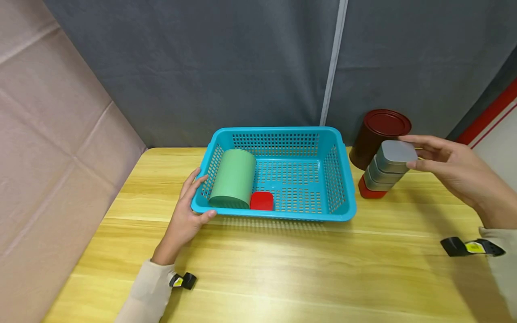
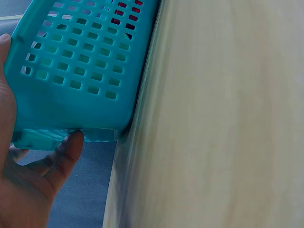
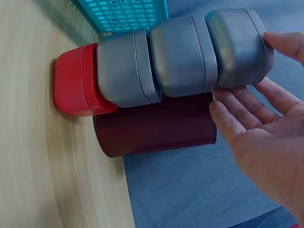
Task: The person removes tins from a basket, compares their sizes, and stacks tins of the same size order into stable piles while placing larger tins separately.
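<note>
A turquoise plastic basket (image 1: 272, 216) stands on the table; inside, a green cylindrical canister (image 1: 234, 177) lies on its side at the left, next to a small red box (image 1: 261, 201). My left hand (image 1: 187, 215) grips the basket's left end, thumb at the front rim and fingers along the side. On the right rises a stack: a red tin (image 3: 76, 80) at the bottom, grey tins above it. With thumb and fingers on opposite sides, my right hand (image 1: 456, 168) pinches the top grey tin (image 3: 237, 47), which sits on the stack.
A dark red cylindrical canister (image 1: 373, 134) stands upright right behind the stack. The wooden table (image 1: 282, 269) runs back to a grey curtain (image 1: 222, 67). A pinkish cloth wall (image 1: 52, 148) borders the left side.
</note>
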Demonstrator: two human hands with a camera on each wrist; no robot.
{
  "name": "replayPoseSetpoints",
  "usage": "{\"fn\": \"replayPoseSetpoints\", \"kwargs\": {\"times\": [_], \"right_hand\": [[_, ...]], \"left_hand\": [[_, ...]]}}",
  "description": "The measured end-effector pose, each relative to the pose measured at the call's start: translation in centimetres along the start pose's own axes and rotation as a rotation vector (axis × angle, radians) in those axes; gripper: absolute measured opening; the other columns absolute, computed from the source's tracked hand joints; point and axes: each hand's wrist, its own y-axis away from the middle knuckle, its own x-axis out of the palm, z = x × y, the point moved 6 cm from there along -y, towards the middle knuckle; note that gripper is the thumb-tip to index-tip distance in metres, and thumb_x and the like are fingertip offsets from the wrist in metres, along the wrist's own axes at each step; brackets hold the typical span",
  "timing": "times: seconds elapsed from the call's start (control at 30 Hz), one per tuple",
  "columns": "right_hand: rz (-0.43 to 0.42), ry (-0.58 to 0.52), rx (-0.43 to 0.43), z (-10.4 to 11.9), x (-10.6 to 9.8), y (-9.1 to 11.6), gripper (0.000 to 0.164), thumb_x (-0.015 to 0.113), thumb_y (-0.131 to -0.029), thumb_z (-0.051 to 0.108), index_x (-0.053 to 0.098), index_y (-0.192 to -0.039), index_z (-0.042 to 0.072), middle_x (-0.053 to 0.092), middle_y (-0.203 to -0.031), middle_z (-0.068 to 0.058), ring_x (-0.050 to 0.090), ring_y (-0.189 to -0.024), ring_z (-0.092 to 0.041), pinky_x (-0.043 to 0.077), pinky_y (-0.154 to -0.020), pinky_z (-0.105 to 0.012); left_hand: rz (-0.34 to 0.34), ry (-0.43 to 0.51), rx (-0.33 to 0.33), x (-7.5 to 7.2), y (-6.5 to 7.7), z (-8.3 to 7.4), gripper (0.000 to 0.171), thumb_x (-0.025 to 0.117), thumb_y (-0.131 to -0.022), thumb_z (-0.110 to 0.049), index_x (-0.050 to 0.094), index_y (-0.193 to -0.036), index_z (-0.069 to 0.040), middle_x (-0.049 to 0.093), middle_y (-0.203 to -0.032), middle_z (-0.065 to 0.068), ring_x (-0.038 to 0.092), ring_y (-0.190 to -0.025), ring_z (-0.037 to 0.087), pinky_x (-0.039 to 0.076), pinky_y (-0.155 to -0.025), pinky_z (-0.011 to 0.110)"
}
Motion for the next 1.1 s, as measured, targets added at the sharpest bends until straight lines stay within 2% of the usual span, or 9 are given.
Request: {"fn": "replayPoseSetpoints", "kwargs": {"times": [0.17,0.23,0.3,0.43,0.6,0.77,0.93,1.1], "right_hand": [[0.023,0.013,0.013,-0.23,0.06,0.02,0.058,0.055,-0.107,0.004,0.042,-0.161,0.020,0.041,-0.159,0.014,0.031,-0.153,0.002,0.034,-0.112,-0.009],[0.030,0.011,0.010,-0.27,0.05,0.02,0.058,0.054,-0.107,0.005,0.041,-0.162,0.020,0.038,-0.162,0.012,0.025,-0.158,-0.004,0.034,-0.113,-0.009],[0.033,-0.027,-0.004,-0.26,0.06,-0.01,0.058,0.054,-0.107,0.002,0.041,-0.162,0.018,0.036,-0.165,0.009,0.023,-0.160,-0.007,0.038,-0.107,-0.007],[0.035,-0.122,-0.041,-0.20,0.05,-0.08,0.058,0.053,-0.105,-0.003,0.043,-0.160,0.012,0.039,-0.163,0.008,0.028,-0.157,-0.003,0.043,-0.096,-0.003],[0.027,-0.186,-0.062,-0.25,0.01,-0.10,0.057,0.054,-0.104,-0.006,0.045,-0.158,0.009,0.045,-0.156,0.013,0.037,-0.150,0.004,0.046,-0.094,-0.005],[0.029,-0.200,-0.066,-0.24,0.04,-0.06,0.057,0.053,-0.104,-0.007,0.045,-0.158,0.009,0.045,-0.156,0.012,0.037,-0.150,0.004,0.046,-0.094,-0.005],[0.033,-0.231,-0.084,-0.10,0.16,-0.06,0.057,0.053,-0.103,-0.008,0.045,-0.158,0.008,0.046,-0.155,0.011,0.045,-0.139,0.010,0.047,-0.093,-0.006],[0.017,-0.192,-0.093,0.26,0.10,0.03,0.057,0.054,-0.104,-0.007,0.044,-0.158,0.009,0.050,-0.154,0.011,0.045,-0.137,0.008,0.040,-0.098,-0.008]], "left_hand": [[-0.001,0.007,-0.002,0.00,0.04,0.10,0.088,0.086,-0.080,-0.004,0.045,-0.157,-0.012,0.016,-0.175,-0.001,0.020,-0.158,0.035,0.032,-0.109,0.006],[0.000,0.015,-0.002,0.02,0.05,0.11,0.088,0.085,-0.080,-0.003,0.045,-0.157,-0.012,0.016,-0.175,-0.001,0.020,-0.158,0.035,0.033,-0.109,0.006],[0.000,0.022,-0.001,0.02,0.05,0.10,0.088,0.085,-0.080,-0.002,0.045,-0.157,-0.012,0.016,-0.175,-0.002,0.020,-0.158,0.035,0.033,-0.109,0.006],[0.000,0.030,0.001,0.04,0.05,0.05,0.087,0.085,-0.080,-0.002,0.045,-0.157,-0.011,0.016,-0.175,-0.004,0.020,-0.158,0.034,0.034,-0.109,0.006],[0.001,0.034,0.002,0.06,0.03,0.01,0.087,0.085,-0.080,-0.002,0.045,-0.157,-0.009,0.016,-0.175,-0.003,0.021,-0.158,0.035,0.034,-0.109,0.006],[-0.003,0.037,0.010,-0.03,-0.03,0.15,0.087,0.085,-0.080,-0.003,0.046,-0.157,-0.010,0.016,-0.175,0.001,0.020,-0.158,0.036,0.034,-0.109,0.006],[-0.004,0.036,0.011,-0.07,-0.01,0.22,0.087,0.085,-0.080,-0.003,0.046,-0.157,-0.012,0.016,-0.175,0.000,0.020,-0.158,0.036,0.033,-0.109,0.006],[0.001,0.033,0.005,-0.01,0.04,0.08,0.087,0.086,-0.080,-0.005,0.046,-0.157,-0.013,0.016,-0.175,-0.001,0.021,-0.158,0.035,0.034,-0.109,0.006]]}}
